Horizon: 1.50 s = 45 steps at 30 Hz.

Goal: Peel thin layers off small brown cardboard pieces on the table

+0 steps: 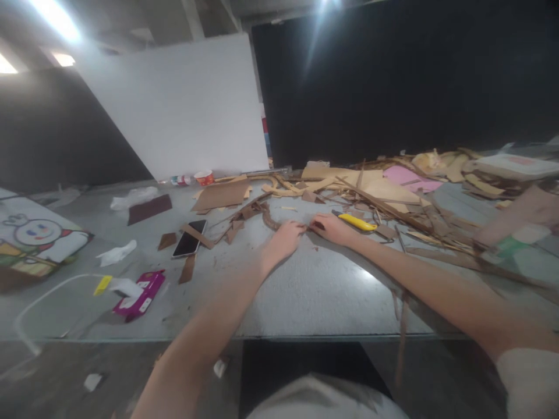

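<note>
Two bare hands meet over the middle of a cluttered grey table (271,302), their fingertips close together. The left hand (287,240) has its fingers bent inward, right beside a curved brown strip (268,217) that lies at its 10 o'clock; whether they grip it cannot be told. The right hand (331,228) is loosely curled, palm down, its fingertips near the left ones (the view is too blurred to tell if anything is pinched there).

Taking the hands as the centre of the dial, a yellow utility knife (358,223) lies at 3 o'clock, just beside the right hand. A smartphone (187,241) rests at 9 o'clock with a narrow brown piece (198,235) across it, and farther out that way stands a bag printed with a snowman (43,235). The purple wipes packet (148,291) sits at 8 o'clock. Toward 10 o'clock are a brown sheet (222,195) and, beyond it, a red paper cup (204,178). A pink sheet (413,179) lies among tan and brown offcuts (375,189) at 2 o'clock.
</note>
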Each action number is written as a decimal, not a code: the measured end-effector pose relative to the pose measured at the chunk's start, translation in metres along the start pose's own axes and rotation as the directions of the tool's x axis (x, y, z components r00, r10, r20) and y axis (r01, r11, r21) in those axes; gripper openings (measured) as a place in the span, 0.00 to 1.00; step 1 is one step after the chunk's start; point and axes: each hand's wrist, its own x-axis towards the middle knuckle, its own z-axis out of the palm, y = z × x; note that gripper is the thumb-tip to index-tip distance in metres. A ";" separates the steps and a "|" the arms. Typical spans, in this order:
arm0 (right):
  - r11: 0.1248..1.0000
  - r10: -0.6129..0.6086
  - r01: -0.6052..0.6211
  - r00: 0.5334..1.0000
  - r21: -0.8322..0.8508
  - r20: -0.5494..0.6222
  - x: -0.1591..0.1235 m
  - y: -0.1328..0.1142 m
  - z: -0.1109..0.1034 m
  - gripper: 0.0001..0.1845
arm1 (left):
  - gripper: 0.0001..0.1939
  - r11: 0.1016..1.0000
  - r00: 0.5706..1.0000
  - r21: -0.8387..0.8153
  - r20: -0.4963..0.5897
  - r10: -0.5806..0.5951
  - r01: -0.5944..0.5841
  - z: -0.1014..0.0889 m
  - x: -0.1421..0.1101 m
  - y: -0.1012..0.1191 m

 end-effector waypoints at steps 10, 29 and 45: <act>0.977 0.149 -0.156 0.987 0.143 0.059 0.002 0.005 0.002 0.10 | 0.24 1.000 1.000 0.001 -0.001 0.031 -0.031 0.003 0.001 0.002; 0.968 0.225 -0.229 0.973 0.100 0.047 0.005 0.007 0.004 0.12 | 0.27 0.999 1.000 -0.054 -0.030 -0.004 0.002 0.002 0.001 0.003; 0.917 0.397 -0.394 0.917 -0.067 0.043 0.010 -0.013 0.003 0.12 | 0.23 0.999 1.000 -0.024 -0.002 0.031 -0.031 0.002 0.003 0.003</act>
